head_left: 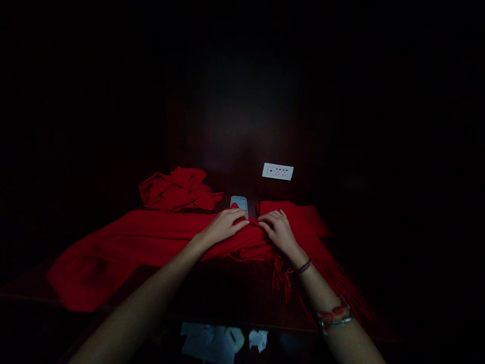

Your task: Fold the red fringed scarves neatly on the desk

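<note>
A long red scarf (162, 232) with a tasselled end lies across the dark table, bunched into folds near the middle. My left hand (227, 223) pinches a raised fold of it, thumb and fingers together. Just to the right, my right hand (278, 228) grips the same fold between thumb and fingertips. A short stretch of red cloth shows between the two hands. Behind my left fingers lies a phone (239, 202) with a lit screen, its lower part hidden by the hand and cloth. A second piece of fringed red cloth (306, 217) is spread out beyond my right hand.
A crumpled heap of red cloth (178, 188) sits at the back left of the table (227, 288). A white socket panel (278, 171) is on the wall behind. Below the front edge are pale crumpled papers (258, 339). The surroundings are very dark.
</note>
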